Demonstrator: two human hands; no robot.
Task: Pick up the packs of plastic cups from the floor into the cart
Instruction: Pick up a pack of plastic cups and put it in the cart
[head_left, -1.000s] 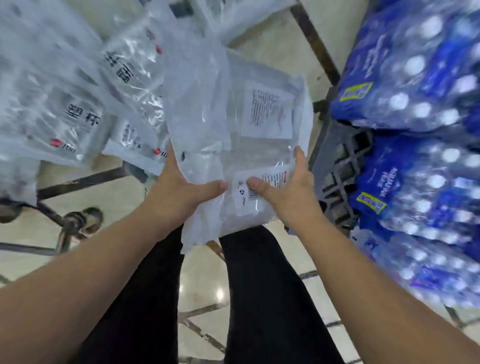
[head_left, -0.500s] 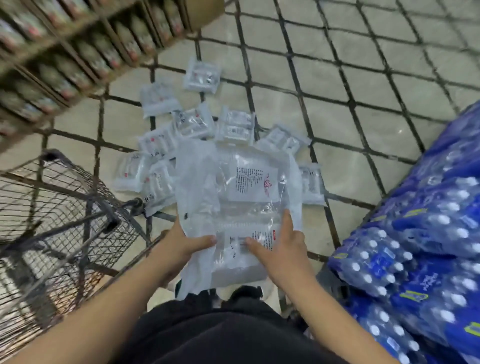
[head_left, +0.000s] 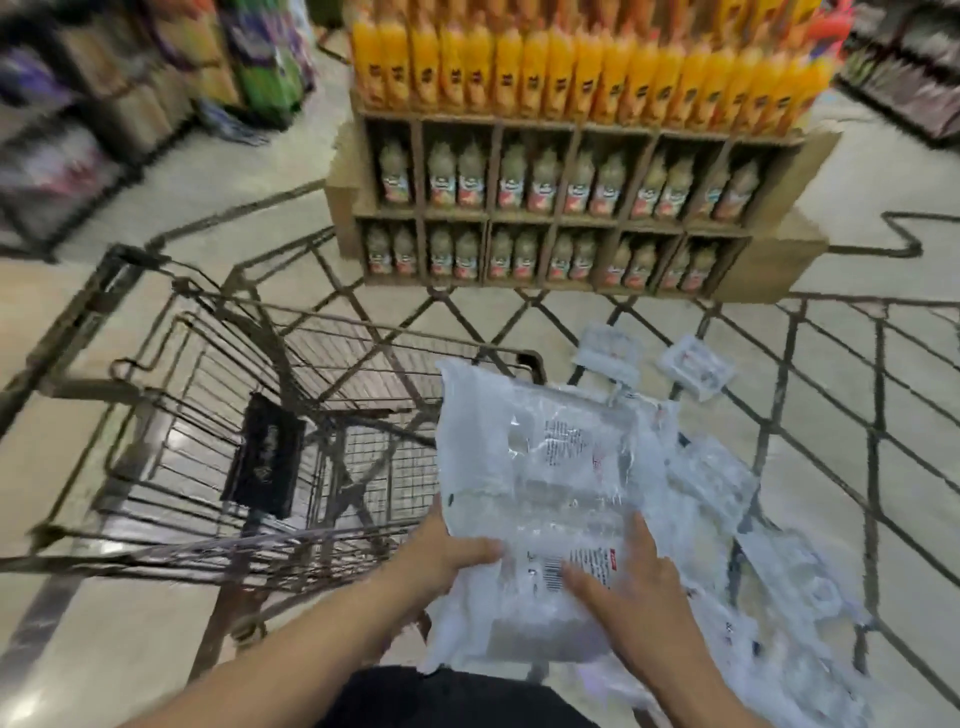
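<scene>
The person has one clear, crinkled plastic pack of stacked cups (head_left: 550, 467) lifted off the tiled floor (head_left: 857, 415) and holds it at about 5 o'clock in the view. It lies just right of the brown wire shopping cart (head_left: 208, 548) and is not yet over the basket. The left hand (head_left: 452, 556) clasps the pack's near left edge with the thumb lying on top. The right hand (head_left: 623, 577) grasps the near right edge, thumb across the printed label.

The job looks to be at an early stage. The cart fills the 8 to 10 o'clock side, and through its wires only floor tiles and the cart's own black folding flap (head_left: 265, 462) can be made out. No pack of cups shows inside it, though motion blur leaves the basket's corners unclear.

Plenty appears to be left. Two small clear packs (head_left: 605, 351) (head_left: 696, 366) lie on the tiles at about 2 o'clock. A blurred heap of further clear packs (head_left: 717, 475) spreads from 3 to 5 o'clock, partly under the held one. Their number cannot be counted.

At 12 o'clock stands a brown compartmented display rack (head_left: 571, 218). Each cell holds pale bottles, and tall orange bottles (head_left: 571, 67) line its top.
</scene>
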